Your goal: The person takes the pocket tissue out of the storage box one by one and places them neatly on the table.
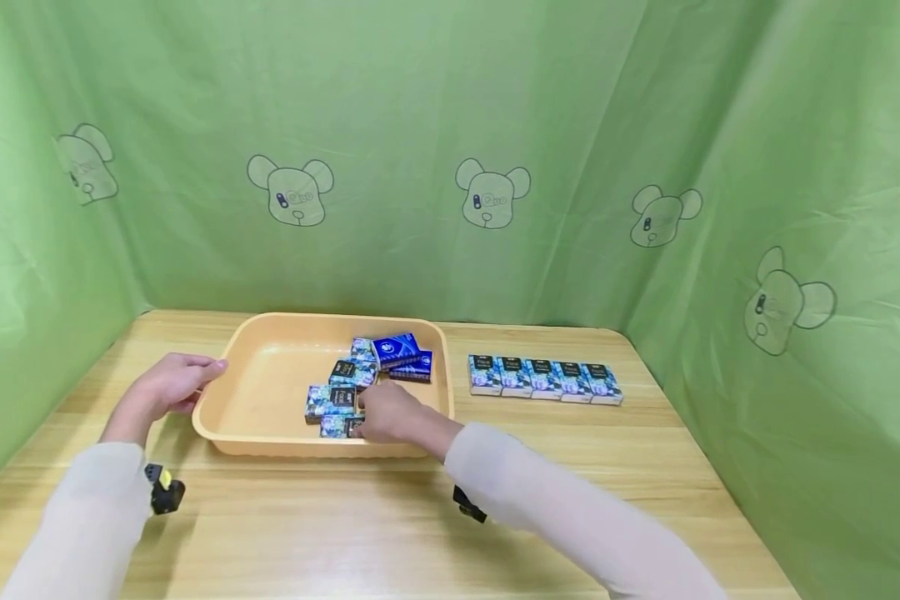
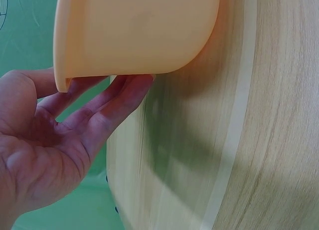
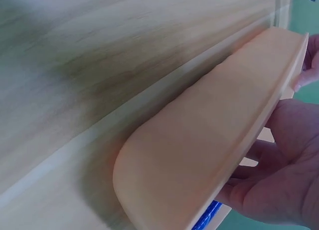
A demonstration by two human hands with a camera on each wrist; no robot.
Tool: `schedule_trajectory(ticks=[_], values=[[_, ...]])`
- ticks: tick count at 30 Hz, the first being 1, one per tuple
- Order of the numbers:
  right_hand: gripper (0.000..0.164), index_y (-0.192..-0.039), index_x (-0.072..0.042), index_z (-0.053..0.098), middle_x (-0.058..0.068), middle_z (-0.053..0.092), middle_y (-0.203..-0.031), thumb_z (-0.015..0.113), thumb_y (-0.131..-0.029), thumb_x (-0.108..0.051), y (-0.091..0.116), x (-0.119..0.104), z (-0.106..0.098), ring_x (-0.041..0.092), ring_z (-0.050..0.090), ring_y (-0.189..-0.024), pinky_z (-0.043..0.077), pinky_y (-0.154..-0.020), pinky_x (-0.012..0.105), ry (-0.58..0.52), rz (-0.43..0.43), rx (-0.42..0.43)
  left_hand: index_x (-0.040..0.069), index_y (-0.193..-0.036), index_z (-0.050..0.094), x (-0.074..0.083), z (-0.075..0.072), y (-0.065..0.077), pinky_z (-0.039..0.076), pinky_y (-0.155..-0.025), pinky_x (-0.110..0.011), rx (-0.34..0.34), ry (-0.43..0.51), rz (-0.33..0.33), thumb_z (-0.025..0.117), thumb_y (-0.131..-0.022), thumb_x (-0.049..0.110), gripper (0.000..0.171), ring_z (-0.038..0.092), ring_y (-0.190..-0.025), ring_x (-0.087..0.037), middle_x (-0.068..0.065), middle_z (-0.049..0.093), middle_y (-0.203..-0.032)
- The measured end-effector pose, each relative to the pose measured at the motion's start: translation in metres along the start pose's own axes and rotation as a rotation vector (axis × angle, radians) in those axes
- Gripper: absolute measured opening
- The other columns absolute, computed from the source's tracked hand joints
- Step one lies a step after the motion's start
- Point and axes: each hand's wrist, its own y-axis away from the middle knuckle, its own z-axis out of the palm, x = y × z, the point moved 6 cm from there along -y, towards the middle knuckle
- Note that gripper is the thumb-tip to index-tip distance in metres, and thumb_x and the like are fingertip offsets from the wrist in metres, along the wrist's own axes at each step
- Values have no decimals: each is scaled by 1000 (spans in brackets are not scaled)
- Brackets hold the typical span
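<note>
A peach plastic tray stands on the table and holds small boxes. My left hand grips its left rim, thumb over the edge; in the left wrist view the fingers touch the outer wall from below. My right hand reaches over the front rim into the tray, beside a floral blue box with a black label and another floral box. Its fingertips are hidden; in the right wrist view the tray wall covers them. Farther back lie another floral box and a dark blue box.
To the right of the tray, several matching floral boxes stand side by side in a row on the wooden table. Green curtains with bear-head outlines enclose the table at the back and both sides.
</note>
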Motion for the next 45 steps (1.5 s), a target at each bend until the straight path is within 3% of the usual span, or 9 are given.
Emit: schedule_trajectory(ticks=[4,8,11,14,19,27,32,41,45], values=[[17,-90,-8,70,4,66,-85,73,-93,-25,-4,-3,1,18,59,-83,53,-76,30,13,5,-33,-15,-151,28,-2,-1,0,58,-67,-27,1,0,5,43,-109,37,69,63,-78,-9,-9,66,-103],[18,-74,-10,58,2,53,-73,68,-89,-13,-7,-7,3,15,49,-70,45,-64,26,35,21,-81,-15,-151,28,-2,0,0,59,-67,-28,0,1,4,42,-109,36,68,63,-79,-10,-11,66,-105],[11,-84,-7,64,3,58,-78,68,-91,-15,-8,-8,4,15,50,-68,46,-62,26,41,40,-117,-15,-151,28,-3,0,0,59,-67,-28,1,-6,2,42,-109,36,67,62,-80,-10,-12,66,-106],[16,-98,-5,71,3,63,-86,69,-93,-20,-7,-8,3,15,53,-72,49,-67,26,37,60,-131,-14,-152,28,-2,0,0,59,-68,-28,1,-10,1,41,-109,37,68,63,-81,-11,-15,66,-110],[12,-86,-7,69,3,61,-80,69,-92,-18,-8,-7,3,14,52,-70,48,-65,26,46,62,-122,-14,-152,27,-1,-1,0,59,-69,-28,1,-15,1,41,-109,38,69,63,-82,-11,-18,65,-115],[24,-71,-10,58,1,56,-72,67,-92,-19,-6,-10,1,14,51,-67,49,-69,25,80,39,-106,-14,-152,27,0,-1,1,59,-69,-29,2,-7,-2,41,-109,37,68,63,-82,-11,-16,65,-112],[38,-60,-15,44,-2,43,-61,64,-92,-16,-7,-7,2,11,41,-56,40,-56,23,42,44,-92,-14,-152,27,0,0,2,59,-68,-28,4,-3,-6,41,-109,36,67,63,-81,-12,-16,65,-110],[30,-67,-12,47,0,41,-63,65,-91,-10,-9,5,2,12,38,-53,33,-48,23,-29,112,-99,-15,-152,28,0,1,2,58,-67,-27,5,5,-6,42,-109,36,68,63,-81,-10,-19,65,-114],[7,-83,-8,60,2,50,-74,63,-90,-9,-7,4,0,13,43,-62,37,-54,24,16,78,-99,-15,-152,27,0,1,2,58,-67,-27,5,16,-8,42,-109,36,67,64,-82,-11,-20,65,-115]])
